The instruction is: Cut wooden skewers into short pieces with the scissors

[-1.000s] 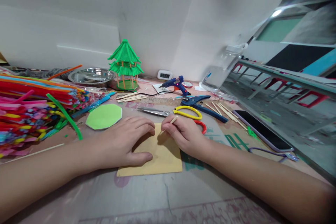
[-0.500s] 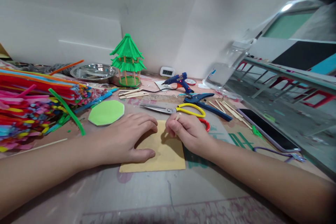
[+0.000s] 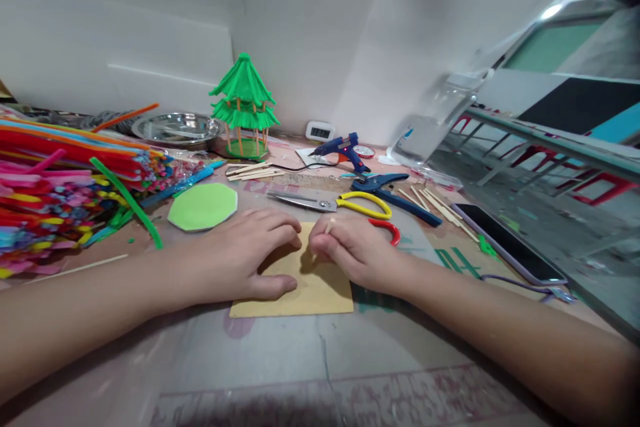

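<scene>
The right hand (image 3: 357,250) is curling its fingers closed around a thin wooden stick (image 3: 327,228), pinching it so that the upper end is poking out above the knuckles; the lower tip is coming down toward a tan cardboard square (image 3: 320,287), though whether it is touching the surface cannot be told. The left hand (image 3: 240,257) is lying open and flat, palm down, with its fingers spread across the left part of the cardboard square and its thumb stretched along the near edge, grasping nothing. The cardboard square is lying flat on the worktable (image 3: 280,360), directly between the two hands, plain and unmarked where visible. Just beyond the right hand, yellow-handled scissors (image 3: 340,202) are resting on the table, and a red handle is showing beside the knuckles. A green octagon cutout (image 3: 203,207) is lying near the left hand, apart from it.
</scene>
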{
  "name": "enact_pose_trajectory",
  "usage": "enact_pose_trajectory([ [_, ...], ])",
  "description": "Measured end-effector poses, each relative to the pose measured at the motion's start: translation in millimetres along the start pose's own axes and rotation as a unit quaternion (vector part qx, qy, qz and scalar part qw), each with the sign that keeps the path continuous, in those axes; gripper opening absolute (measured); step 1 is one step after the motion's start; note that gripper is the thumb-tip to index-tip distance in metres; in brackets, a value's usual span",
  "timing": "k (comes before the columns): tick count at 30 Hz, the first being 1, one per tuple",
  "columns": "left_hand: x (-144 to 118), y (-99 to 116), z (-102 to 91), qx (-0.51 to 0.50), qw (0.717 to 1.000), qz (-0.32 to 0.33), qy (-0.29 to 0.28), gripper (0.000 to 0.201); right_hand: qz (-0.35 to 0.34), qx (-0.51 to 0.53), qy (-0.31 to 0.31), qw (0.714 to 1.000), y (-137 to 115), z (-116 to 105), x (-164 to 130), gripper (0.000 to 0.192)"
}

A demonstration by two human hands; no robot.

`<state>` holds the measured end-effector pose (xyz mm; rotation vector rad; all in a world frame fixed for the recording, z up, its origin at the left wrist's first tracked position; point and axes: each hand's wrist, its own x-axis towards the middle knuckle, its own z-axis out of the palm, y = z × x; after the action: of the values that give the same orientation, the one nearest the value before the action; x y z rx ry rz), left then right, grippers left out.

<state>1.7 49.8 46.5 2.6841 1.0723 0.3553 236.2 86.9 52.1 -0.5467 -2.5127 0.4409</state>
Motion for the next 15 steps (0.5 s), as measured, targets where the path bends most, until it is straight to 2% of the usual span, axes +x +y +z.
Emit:
enact_pose_trajectory([
  [4, 0.5, -0.7, 0.2, 0.006, 1.0, -0.01, 0.002, 0.041, 0.038, -0.041, 0.036, 0.998, 1.1, 0.6, 0.4, 0.031],
  [7, 1.0, -0.7, 0.0, 0.0, 1.0, -0.002, -0.004, 0.039, 0.003, -0.009, 0.016, 1.0, -0.5, 1.2, -0.7, 0.03],
  [9, 0.9, -0.3, -0.2, 0.001, 1.0, 0.0, -0.003, 0.039, -0.011, -0.03, 0.002, 0.999, 1.3, 1.2, -0.7, 0.029],
  [12, 0.4, 0.2, -0.7, 0.009, 1.0, -0.011, -0.001, 0.039, 0.029, -0.094, 0.054, 0.994, 6.0, 0.0, -0.1, 0.028],
  [14, 0.1, 0.0, -0.6, 0.008, 1.0, -0.012, -0.004, 0.038, 0.027, -0.063, 0.067, 0.995, 5.8, -0.7, -0.4, 0.029],
  [15, 0.1, -0.4, -0.3, 0.006, 1.0, -0.008, -0.006, 0.038, 0.008, -0.039, 0.041, 0.998, 4.8, -0.8, -0.6, 0.029],
])
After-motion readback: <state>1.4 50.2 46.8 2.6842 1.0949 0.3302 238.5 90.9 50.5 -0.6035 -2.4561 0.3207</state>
